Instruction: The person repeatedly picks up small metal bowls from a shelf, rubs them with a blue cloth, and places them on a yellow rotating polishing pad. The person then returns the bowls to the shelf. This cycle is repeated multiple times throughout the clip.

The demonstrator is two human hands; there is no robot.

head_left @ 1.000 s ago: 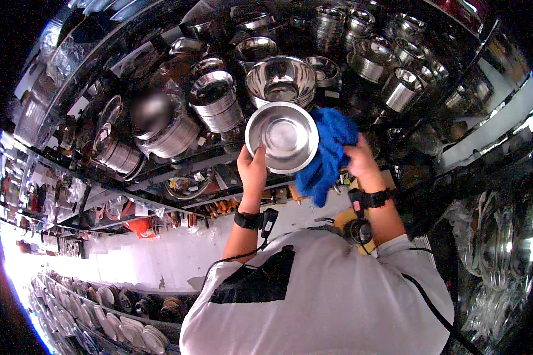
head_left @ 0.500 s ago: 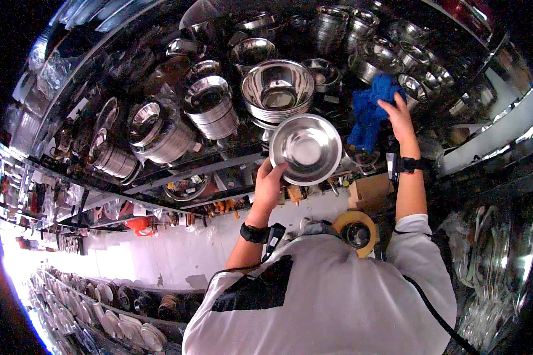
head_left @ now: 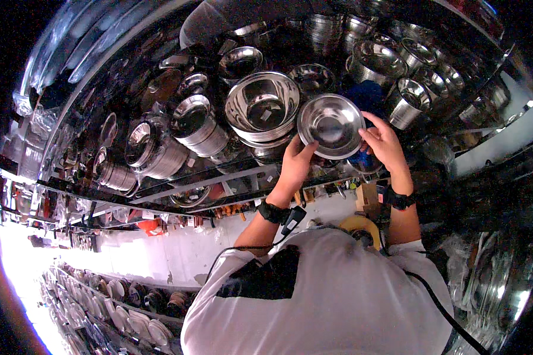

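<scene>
We hold one steel bowl (head_left: 330,125) by its rim.
Our left hand (head_left: 296,164) grasps its lower left, our right hand (head_left: 386,147) its right side; it is beside a larger bowl stack (head_left: 236,111), near a blue cloth (head_left: 367,94).

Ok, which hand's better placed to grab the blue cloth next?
Probably the right hand: it holds the right rim of the bowl, near the blue cloth; the left hand, at the bowl's lower left, is farther.
</scene>
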